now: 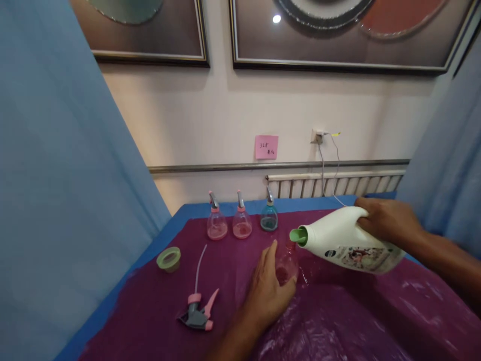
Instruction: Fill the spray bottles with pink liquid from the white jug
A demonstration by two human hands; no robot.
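Note:
My left hand (268, 286) is wrapped round a clear pink spray bottle (287, 263) that stands without its top on the purple sheet. My right hand (383, 220) grips a large cream detergent jug (349, 240) by its handle. The jug is tipped to the left, its green spout (298, 235) at the pink bottle's mouth; whether liquid is flowing I cannot make out. Left of my left hand lies a grey and pink spray trigger head (197, 313) with its thin tube. Farther left sits a pale green cap (169, 259).
Two pink spray bottles (217, 225) (242, 223) and a teal one (269, 219) stand along the back, each with some liquid. Blue curtains (56, 175) hang at both sides. A cable runs from a wall socket (317, 136) behind the table.

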